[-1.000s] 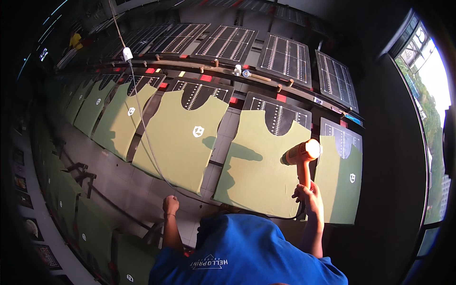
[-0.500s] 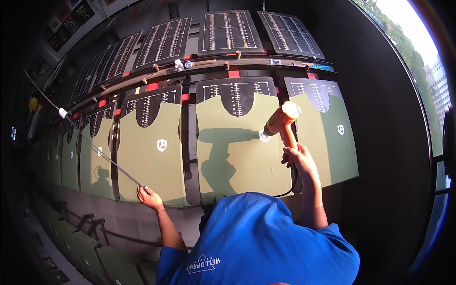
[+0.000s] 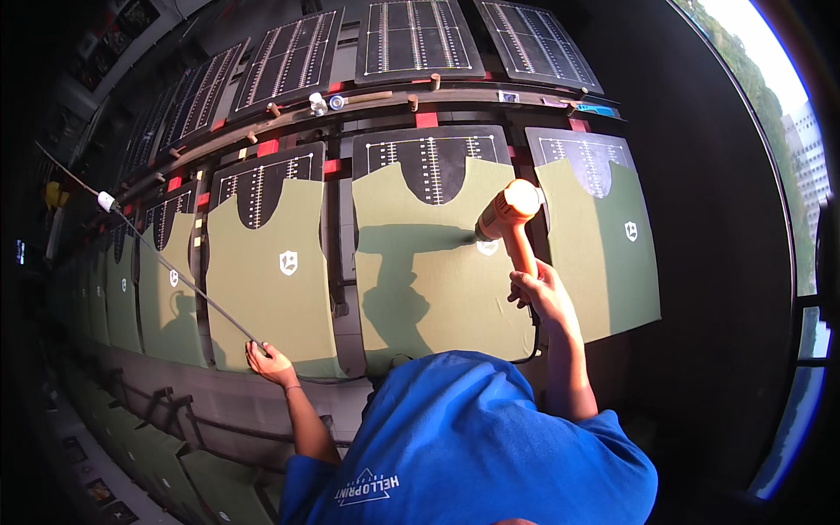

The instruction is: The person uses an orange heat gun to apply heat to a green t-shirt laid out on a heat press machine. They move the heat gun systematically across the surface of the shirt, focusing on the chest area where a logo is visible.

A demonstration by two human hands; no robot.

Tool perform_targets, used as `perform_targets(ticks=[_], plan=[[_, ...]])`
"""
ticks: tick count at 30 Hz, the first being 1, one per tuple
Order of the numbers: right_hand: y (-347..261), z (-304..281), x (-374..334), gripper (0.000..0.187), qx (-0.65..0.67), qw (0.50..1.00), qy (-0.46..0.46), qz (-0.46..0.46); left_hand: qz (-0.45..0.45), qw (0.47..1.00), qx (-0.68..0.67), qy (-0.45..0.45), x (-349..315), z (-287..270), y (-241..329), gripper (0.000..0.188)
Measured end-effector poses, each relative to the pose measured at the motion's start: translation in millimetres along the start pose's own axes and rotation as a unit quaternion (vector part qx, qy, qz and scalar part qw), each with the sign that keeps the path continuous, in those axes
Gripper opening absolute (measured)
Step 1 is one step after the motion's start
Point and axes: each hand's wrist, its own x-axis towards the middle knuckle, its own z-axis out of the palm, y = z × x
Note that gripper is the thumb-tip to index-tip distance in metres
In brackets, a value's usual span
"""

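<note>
My right hand [image 3: 544, 296] is closed round the handle of an orange heat gun [image 3: 509, 212]. Its nozzle points left, just above a white shield print that is partly hidden behind it. The print is on an olive-green cut shirt panel [image 3: 464, 302], laid on a black board with white ruler marks [image 3: 430, 144]. A dark cord hangs from the handle. Lower left, my left hand [image 3: 273, 364] grips a taut grey cord [image 3: 188, 291] running to the upper left, with a white fitting [image 3: 106, 201] along it. Beside that hand lies another green panel [image 3: 267, 306] with a white shield print [image 3: 288, 262].
More green panels on boards stretch left, and one half-shaded panel [image 3: 604, 262] lies at right. Behind runs a rail [image 3: 376, 103] with wooden pegs, a roll of tape [image 3: 337, 102] and a blue item [image 3: 597, 110]. Bare marked boards [image 3: 416, 39] stand beyond it. A window is at right.
The heat gun has shifted slightly left, its nozzle now left of the print, showing more of the print's lower part. The view has tilted a little; both hands keep their grips.
</note>
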Motion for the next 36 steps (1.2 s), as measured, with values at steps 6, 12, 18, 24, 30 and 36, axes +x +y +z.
perform_targets(ticks=[6,12,18,24,30,36], plan=[[1.8,2.3,1.5,0.021,-0.011,1.0,0.007,0.011,-0.01,1.0,0.005,-0.003,-1.3,-0.2,3.9,0.032],[-0.7,5.2,-0.8,0.021,-0.023,1.0,0.003,0.003,-0.006,1.0,0.002,0.002,-0.4,0.6,2.1,0.032],[0.4,4.1,3.0,0.022,-0.016,1.0,-0.002,0.005,-0.006,1.0,0.006,0.005,-0.6,1.4,1.0,0.032],[3.0,5.2,5.8,0.023,-0.024,0.999,0.025,-0.014,-0.002,1.0,0.001,0.008,0.1,2.5,0.9,0.032],[4.8,3.2,4.3,0.023,-0.023,0.999,0.034,-0.016,-0.004,1.0,0.005,0.008,0.2,1.8,1.4,0.032],[5.0,8.3,-0.4,0.023,-0.028,0.998,0.055,-0.024,-0.004,1.0,0.006,0.01,0.7,2.9,1.7,0.032]])
